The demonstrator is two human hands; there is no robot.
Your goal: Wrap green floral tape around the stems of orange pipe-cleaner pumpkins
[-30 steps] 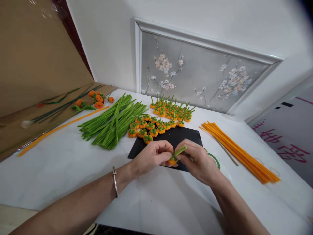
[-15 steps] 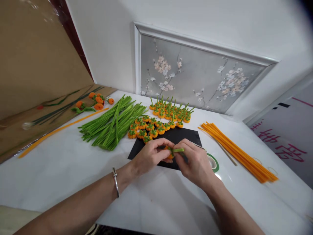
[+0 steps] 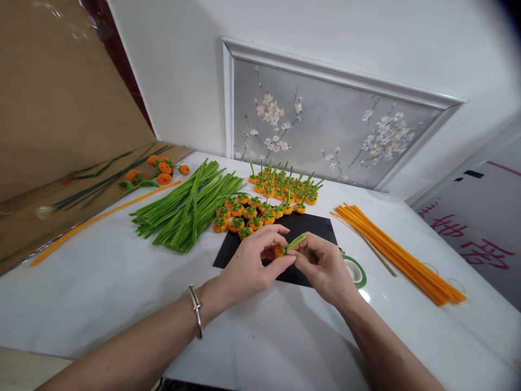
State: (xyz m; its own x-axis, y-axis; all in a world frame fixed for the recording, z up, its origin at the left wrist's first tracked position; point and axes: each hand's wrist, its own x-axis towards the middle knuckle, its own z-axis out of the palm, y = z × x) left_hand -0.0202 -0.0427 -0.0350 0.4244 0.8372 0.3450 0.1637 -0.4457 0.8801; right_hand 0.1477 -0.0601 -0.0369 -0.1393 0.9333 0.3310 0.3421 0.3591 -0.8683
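Observation:
Between my hands is a small orange pipe-cleaner pumpkin (image 3: 279, 251) with a green stem. My left hand (image 3: 256, 258) wraps round its orange body, which the fingers mostly cover. My right hand (image 3: 325, 265) pinches the green pipe cleaner (image 3: 296, 241) at the pumpkin's top, its free end pointing up and right. Both hands are over a black mat (image 3: 295, 222). Just beyond them sit several finished-looking orange pumpkins (image 3: 255, 222) with curled green tops. Behind those stand more pumpkins with straight green stems (image 3: 280, 187).
Left of the mat lies a pile of green pipe cleaners (image 3: 189, 206). Orange pipe cleaners (image 3: 401, 252) lie to the right, near a green tape roll (image 3: 356, 271). Orange flowers (image 3: 164, 178) rest at the back left beside brown cardboard (image 3: 69, 98). A wall with a framed panel (image 3: 325, 114) bounds the back.
My left hand has turned and its fingers have shifted around the pumpkin. The green stem end has swung from level to tilted upward, and my right fingertips have moved in closer to its base.

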